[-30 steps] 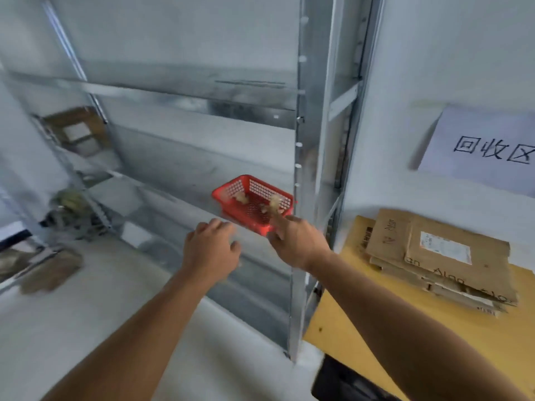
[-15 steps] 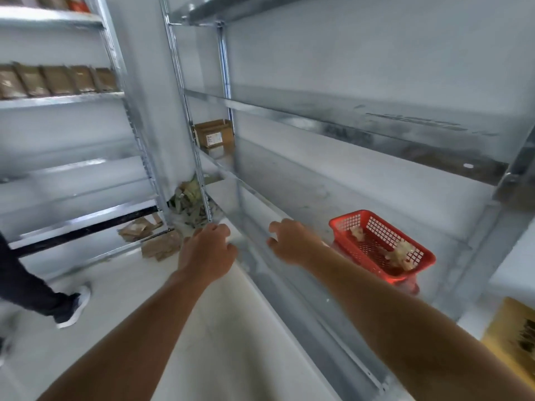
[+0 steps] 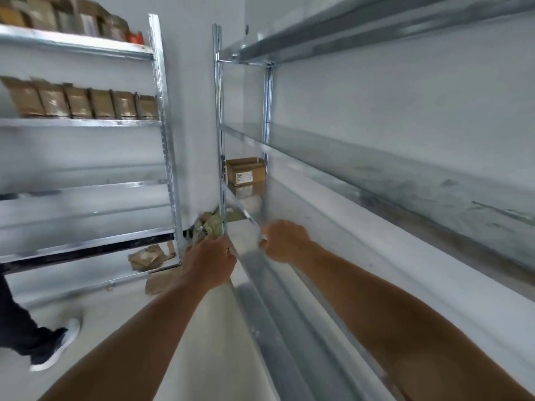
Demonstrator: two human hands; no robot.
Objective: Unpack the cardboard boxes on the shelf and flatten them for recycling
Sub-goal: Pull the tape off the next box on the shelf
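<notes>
Brown corrugated cardboard box (image 3: 245, 170), small and squarish, at the far end of the galvanised shelf (image 3: 324, 224), tucked into the corner between the front upright post (image 3: 222, 140) and the rear one. Top flaps up, a white label (image 3: 242, 178) on the near face. Well apart from both hands, further along the shelf and beyond the fingertips.

Left hand (image 3: 210, 263) just outside the shelf's front edge, back turned to the camera, fingers loosely curled, nothing held. Right hand (image 3: 285, 241) over the shelf board just inside that same edge, fingers likewise bent and slack, nothing in them. Fingertips perhaps brushing the raised front lip, too blurred to say. Both forearms bare, reaching in from the lower edge of the view.

Shelf boards of dull, streaky sheet metal, long and shallow, with folded lips. Posts slim, punched with a row of holes.

Across the aisle, a second rack (image 3: 165, 140) of the same steel. On one level, a neat row of brown boxes (image 3: 84, 102) side by side. More cartons (image 3: 72, 15) on the board above, with something small and orange (image 3: 135, 38) at its right end.

On the pale floor, crumpled brown cardboard scraps (image 3: 146, 257) by the foot of the second rack, and a looser heap (image 3: 207, 224) in the corner by the white wall (image 3: 197, 111). At the left edge, another person's dark trouser leg (image 3: 14, 322) and a dark shoe with a white sole (image 3: 58, 347).
</notes>
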